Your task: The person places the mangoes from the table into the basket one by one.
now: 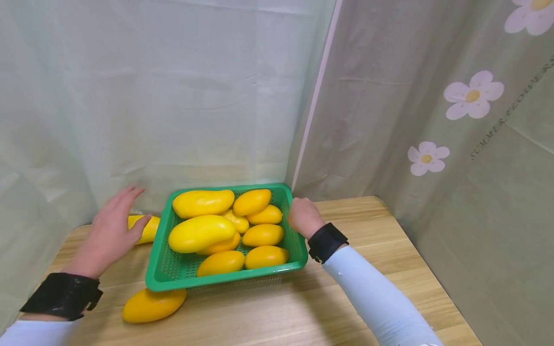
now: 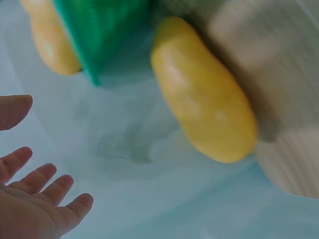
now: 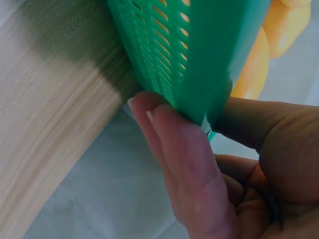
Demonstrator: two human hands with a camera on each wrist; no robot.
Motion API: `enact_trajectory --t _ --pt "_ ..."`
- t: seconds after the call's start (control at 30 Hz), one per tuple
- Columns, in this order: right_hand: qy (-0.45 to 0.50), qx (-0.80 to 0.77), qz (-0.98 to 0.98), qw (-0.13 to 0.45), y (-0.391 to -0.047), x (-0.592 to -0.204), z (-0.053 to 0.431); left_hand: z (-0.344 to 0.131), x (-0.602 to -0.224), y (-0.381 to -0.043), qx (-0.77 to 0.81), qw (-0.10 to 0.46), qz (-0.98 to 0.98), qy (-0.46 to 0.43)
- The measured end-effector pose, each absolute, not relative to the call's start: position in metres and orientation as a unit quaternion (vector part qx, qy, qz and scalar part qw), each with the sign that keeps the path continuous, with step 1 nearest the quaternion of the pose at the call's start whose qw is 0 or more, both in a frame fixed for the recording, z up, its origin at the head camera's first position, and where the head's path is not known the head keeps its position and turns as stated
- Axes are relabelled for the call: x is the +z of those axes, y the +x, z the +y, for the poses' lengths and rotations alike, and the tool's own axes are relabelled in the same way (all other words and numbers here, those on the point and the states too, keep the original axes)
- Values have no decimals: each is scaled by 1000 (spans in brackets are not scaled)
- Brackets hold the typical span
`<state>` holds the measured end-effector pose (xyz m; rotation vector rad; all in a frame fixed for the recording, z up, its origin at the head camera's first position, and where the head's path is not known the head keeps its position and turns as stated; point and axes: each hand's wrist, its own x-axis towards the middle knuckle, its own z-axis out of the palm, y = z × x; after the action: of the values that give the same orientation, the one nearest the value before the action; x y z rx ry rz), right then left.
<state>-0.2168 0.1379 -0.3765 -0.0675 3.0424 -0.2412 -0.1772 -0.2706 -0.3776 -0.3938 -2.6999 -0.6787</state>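
Observation:
A green plastic basket point(image 1: 233, 276) with perforated walls holds several mangoes point(image 1: 266, 257) and large, paler yellow oblong fruits point(image 1: 201, 233). My right hand point(image 1: 303, 217) grips its right rim; in the right wrist view, the fingers point(image 3: 184, 154) lie against the outer wall and the thumb point(image 3: 244, 119) is over the rim. The basket seems lifted off the table, with shadow beneath. My left hand point(image 1: 112, 230) is off the basket's left side, fingers spread, holding nothing. Behind it lies a large yellow fruit point(image 2: 204, 94) on the table. Another mango point(image 1: 151, 306) rests below the basket's front left corner.
The wooden table point(image 1: 389, 269) ends at a right edge and a back edge. Pale curtains hang behind and to the left; a grey curtain point(image 1: 363, 120) with printed flowers point(image 1: 426, 158) stands at the right.

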Motion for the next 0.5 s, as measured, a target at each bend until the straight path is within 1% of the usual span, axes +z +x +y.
enact_trajectory --t 0.27,0.5 --pt "-23 -80 996 44 -218 -376 138 -295 -398 -184 -188 144 -961 -140" --pt "-25 -76 996 39 -218 -376 138 -308 -415 -188 -145 82 -976 -143"
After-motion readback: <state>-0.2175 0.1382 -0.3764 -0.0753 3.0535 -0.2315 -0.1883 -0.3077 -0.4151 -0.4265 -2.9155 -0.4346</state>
